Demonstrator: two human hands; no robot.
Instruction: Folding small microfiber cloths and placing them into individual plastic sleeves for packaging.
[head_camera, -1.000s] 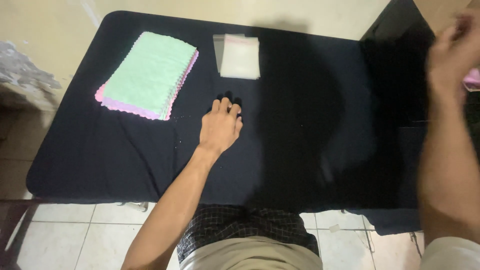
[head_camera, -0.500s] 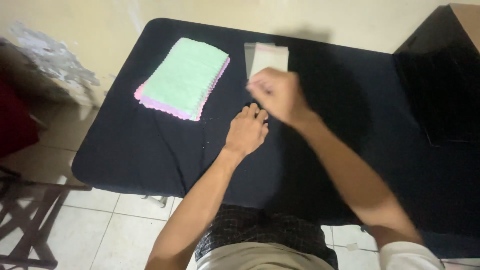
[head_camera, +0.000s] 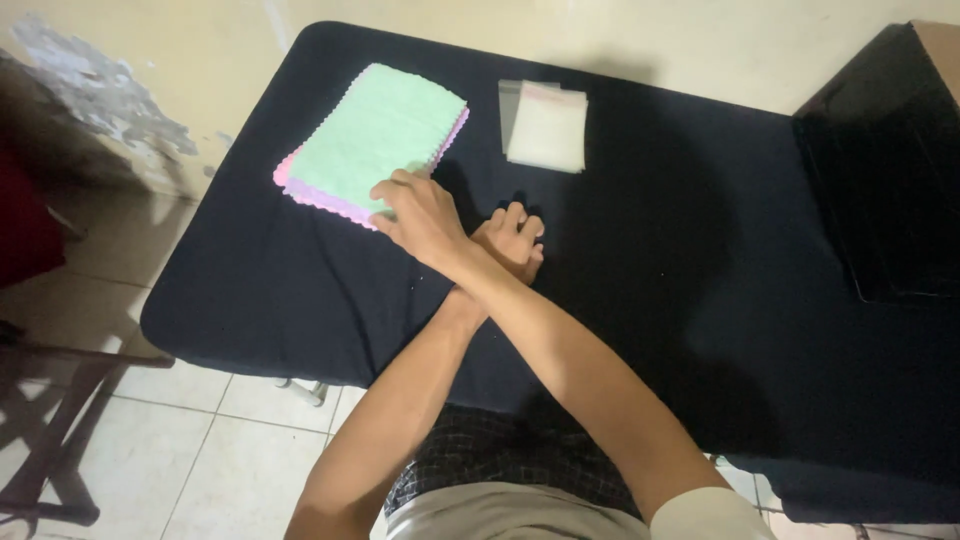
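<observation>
A stack of small scallop-edged cloths (head_camera: 375, 140), green on top with pink and purple beneath, lies at the far left of a table covered in black cloth (head_camera: 650, 260). My right hand (head_camera: 420, 212) crosses over my left arm, and its fingers rest on the stack's near edge. My left hand (head_camera: 515, 240) lies flat on the black cloth, fingers spread, partly covered by my right forearm. A small pile of clear plastic bags (head_camera: 545, 125) sits beyond both hands.
A black box-like object (head_camera: 880, 170) stands at the table's right end. A cream wall runs behind the table. The floor below is tiled, and a dark wooden frame (head_camera: 50, 440) stands at the lower left.
My right hand has swung from the far right across my left arm to the cloth stack. My left hand has stayed flat on the table. The camera view has shifted left.
</observation>
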